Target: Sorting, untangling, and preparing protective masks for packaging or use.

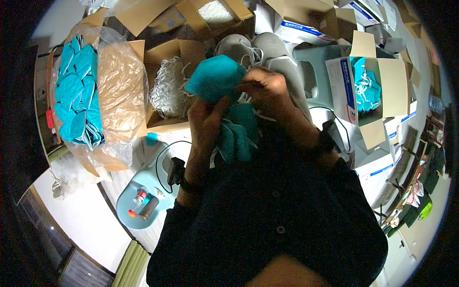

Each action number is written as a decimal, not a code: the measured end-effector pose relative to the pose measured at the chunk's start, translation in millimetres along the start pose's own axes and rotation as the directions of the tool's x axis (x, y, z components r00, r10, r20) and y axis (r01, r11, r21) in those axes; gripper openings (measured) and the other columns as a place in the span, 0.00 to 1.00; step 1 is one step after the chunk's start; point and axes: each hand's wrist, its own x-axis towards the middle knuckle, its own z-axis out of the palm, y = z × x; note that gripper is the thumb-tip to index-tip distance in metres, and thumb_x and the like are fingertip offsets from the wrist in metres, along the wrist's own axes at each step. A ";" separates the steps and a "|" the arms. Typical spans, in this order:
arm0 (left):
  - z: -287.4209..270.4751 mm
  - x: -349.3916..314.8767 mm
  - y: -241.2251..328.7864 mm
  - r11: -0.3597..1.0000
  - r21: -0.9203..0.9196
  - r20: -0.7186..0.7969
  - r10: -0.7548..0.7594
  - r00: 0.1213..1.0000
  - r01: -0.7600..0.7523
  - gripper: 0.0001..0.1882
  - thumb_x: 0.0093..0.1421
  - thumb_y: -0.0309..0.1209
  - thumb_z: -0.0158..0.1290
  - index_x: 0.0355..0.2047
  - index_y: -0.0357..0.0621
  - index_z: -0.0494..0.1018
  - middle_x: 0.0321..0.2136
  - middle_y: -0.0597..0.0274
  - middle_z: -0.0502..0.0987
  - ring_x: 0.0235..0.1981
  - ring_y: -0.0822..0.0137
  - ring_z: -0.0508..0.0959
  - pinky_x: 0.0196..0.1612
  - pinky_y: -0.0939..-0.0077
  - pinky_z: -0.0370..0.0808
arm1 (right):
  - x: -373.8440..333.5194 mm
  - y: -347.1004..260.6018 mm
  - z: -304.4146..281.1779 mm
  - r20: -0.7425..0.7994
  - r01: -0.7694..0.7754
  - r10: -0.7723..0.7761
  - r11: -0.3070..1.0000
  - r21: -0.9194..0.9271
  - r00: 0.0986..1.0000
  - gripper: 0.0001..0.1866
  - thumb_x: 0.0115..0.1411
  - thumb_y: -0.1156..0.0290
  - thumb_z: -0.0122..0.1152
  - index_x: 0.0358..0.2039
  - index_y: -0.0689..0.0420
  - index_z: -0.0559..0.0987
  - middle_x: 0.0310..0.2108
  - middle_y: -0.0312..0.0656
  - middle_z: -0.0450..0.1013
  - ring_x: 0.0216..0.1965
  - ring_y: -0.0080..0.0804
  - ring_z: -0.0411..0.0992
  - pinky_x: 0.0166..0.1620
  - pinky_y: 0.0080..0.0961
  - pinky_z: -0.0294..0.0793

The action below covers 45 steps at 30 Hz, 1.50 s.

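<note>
A teal face mask (216, 75) is held up in front of my chest. My left hand (206, 117) is closed on its lower edge, thumb toward the middle. The fingers of my right hand (267, 91) pinch the mask's right edge; whether a cord is between them too, I cannot make out. Below my hands, several more teal masks (238, 136) with white straps lie in my lap. Just left of the held mask, a cardboard box holds a heap of white elastic cords (167, 91).
At the left, a plastic-lined carton holds stacked teal masks (76, 95). An opened box (342, 88) at the right contains strapped masks (367, 93). A light blue stool (126, 201) with a bottle (139, 196) stands lower left. Grey shoes (234, 48) and cartons are ahead.
</note>
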 end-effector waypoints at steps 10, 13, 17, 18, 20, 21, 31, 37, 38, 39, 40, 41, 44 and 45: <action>-26.3 -20.8 31.2 0.886 -0.327 0.099 -0.315 0.944 0.329 0.15 0.59 0.31 0.53 0.44 0.36 0.71 0.36 0.60 0.77 0.32 0.70 0.76 0.35 0.80 0.73 | 11.4 38.1 -34.6 0.131 0.042 -0.064 0.986 0.160 0.989 0.10 0.55 0.78 0.62 0.39 0.59 0.78 0.28 0.35 0.75 0.33 0.21 0.71 0.37 0.18 0.71; -11.5 -26.8 19.5 0.782 -0.543 0.076 -0.317 0.945 0.306 0.17 0.59 0.35 0.53 0.45 0.38 0.71 0.36 0.60 0.77 0.31 0.71 0.77 0.34 0.81 0.73 | 12.5 8.0 -31.8 0.119 -0.134 0.112 0.972 0.193 0.987 0.28 0.52 0.80 0.64 0.54 0.54 0.70 0.35 0.36 0.75 0.38 0.22 0.72 0.41 0.18 0.71; -3.7 -31.5 59.3 0.817 -0.410 0.165 -0.369 0.914 0.404 0.20 0.59 0.36 0.54 0.49 0.38 0.68 0.36 0.58 0.78 0.33 0.69 0.77 0.36 0.78 0.75 | 22.0 7.5 -27.8 0.061 -0.096 0.074 0.808 0.581 0.995 0.17 0.56 0.81 0.58 0.47 0.61 0.71 0.32 0.34 0.74 0.33 0.18 0.71 0.37 0.17 0.70; -5.4 -29.9 60.2 0.864 -0.306 0.213 -0.347 0.914 0.399 0.21 0.59 0.35 0.54 0.50 0.38 0.67 0.36 0.58 0.78 0.34 0.68 0.77 0.37 0.77 0.76 | 22.7 9.0 -27.3 0.052 -0.081 0.062 0.754 0.652 0.997 0.13 0.58 0.81 0.57 0.45 0.63 0.72 0.30 0.33 0.74 0.31 0.17 0.70 0.36 0.16 0.69; -19.6 -9.3 13.8 0.983 -0.041 0.297 -0.157 0.942 0.177 0.22 0.58 0.35 0.55 0.50 0.37 0.67 0.36 0.57 0.78 0.35 0.67 0.77 0.38 0.75 0.76 | 24.6 -0.3 -29.2 0.030 -0.203 0.218 0.836 0.510 0.975 0.04 0.60 0.77 0.56 0.35 0.63 0.74 0.26 0.31 0.73 0.27 0.15 0.67 0.33 0.14 0.66; -21.8 -3.9 6.4 0.996 0.084 0.294 -0.039 0.955 0.015 0.21 0.58 0.34 0.55 0.49 0.37 0.67 0.35 0.56 0.78 0.35 0.67 0.77 0.38 0.74 0.76 | 24.6 1.6 -28.9 -0.024 -0.196 0.233 0.864 0.464 0.972 0.03 0.60 0.77 0.56 0.34 0.63 0.75 0.26 0.31 0.73 0.27 0.14 0.67 0.33 0.13 0.65; 3.2 -0.2 35.2 0.863 0.456 0.144 0.168 0.975 -0.216 0.08 0.57 0.32 0.56 0.32 0.39 0.76 0.20 0.59 0.75 0.22 0.71 0.73 0.25 0.71 0.68 | 20.0 -33.5 -18.5 -0.266 0.006 0.004 0.999 0.035 0.964 0.13 0.49 0.76 0.66 0.37 0.57 0.77 0.32 0.42 0.73 0.28 0.29 0.72 0.36 0.22 0.71; 5.6 1.0 26.6 0.734 0.566 0.179 0.337 0.924 -0.377 0.06 0.55 0.28 0.56 0.27 0.37 0.75 0.18 0.53 0.73 0.19 0.64 0.72 0.25 0.71 0.68 | 17.1 -15.7 -7.2 -0.014 0.244 -0.247 0.963 -0.111 0.969 0.07 0.49 0.73 0.65 0.28 0.57 0.76 0.24 0.39 0.71 0.30 0.37 0.70 0.36 0.28 0.67; 3.4 -0.6 26.2 0.706 0.599 0.189 0.334 0.923 -0.378 0.06 0.55 0.27 0.56 0.26 0.37 0.75 0.18 0.52 0.73 0.19 0.63 0.73 0.25 0.71 0.68 | 17.9 -14.4 -9.0 0.005 0.259 -0.262 0.951 -0.166 0.965 0.06 0.50 0.72 0.64 0.27 0.57 0.76 0.24 0.39 0.71 0.30 0.39 0.69 0.36 0.28 0.67; 0.2 -2.6 25.9 0.703 0.594 0.183 0.355 0.917 -0.391 0.05 0.54 0.27 0.57 0.26 0.37 0.76 0.20 0.52 0.74 0.20 0.64 0.74 0.26 0.71 0.68 | 20.4 -13.9 -15.7 0.008 0.335 -0.355 0.873 -0.353 0.935 0.05 0.51 0.72 0.62 0.26 0.57 0.74 0.25 0.40 0.71 0.29 0.42 0.69 0.35 0.31 0.67; -4.4 -7.7 24.8 0.699 0.591 0.177 0.374 0.910 -0.402 0.05 0.54 0.26 0.57 0.26 0.37 0.76 0.21 0.52 0.75 0.21 0.65 0.75 0.27 0.72 0.69 | 21.8 5.3 -17.3 0.004 0.425 -0.474 0.785 -0.450 0.880 0.05 0.51 0.73 0.61 0.26 0.56 0.73 0.26 0.41 0.71 0.30 0.42 0.69 0.34 0.33 0.67; -4.2 -12.2 28.3 0.692 0.577 0.193 0.399 0.896 -0.433 0.04 0.54 0.25 0.57 0.25 0.37 0.76 0.22 0.52 0.76 0.22 0.66 0.76 0.27 0.73 0.70 | 20.4 45.1 -33.2 -0.073 0.412 -0.485 0.805 -0.426 0.871 0.06 0.51 0.73 0.62 0.26 0.56 0.73 0.26 0.41 0.71 0.30 0.41 0.69 0.34 0.32 0.67; -10.6 -30.7 36.8 0.894 0.342 -0.079 0.333 0.940 -0.288 0.03 0.54 0.24 0.57 0.29 0.37 0.78 0.25 0.56 0.79 0.24 0.71 0.75 0.30 0.76 0.71 | 14.1 41.3 -51.1 -0.236 0.007 -0.139 0.874 -0.485 0.962 0.06 0.52 0.74 0.62 0.29 0.56 0.74 0.25 0.42 0.71 0.31 0.40 0.70 0.34 0.29 0.68; -19.9 -25.6 31.1 0.820 0.495 -0.046 0.356 0.933 -0.288 0.05 0.55 0.24 0.57 0.33 0.37 0.79 0.27 0.61 0.79 0.25 0.76 0.73 0.33 0.80 0.71 | 12.1 26.1 -53.3 -0.237 -0.043 -0.050 0.927 -0.372 0.970 0.05 0.55 0.75 0.61 0.32 0.56 0.75 0.25 0.39 0.71 0.31 0.33 0.70 0.35 0.26 0.68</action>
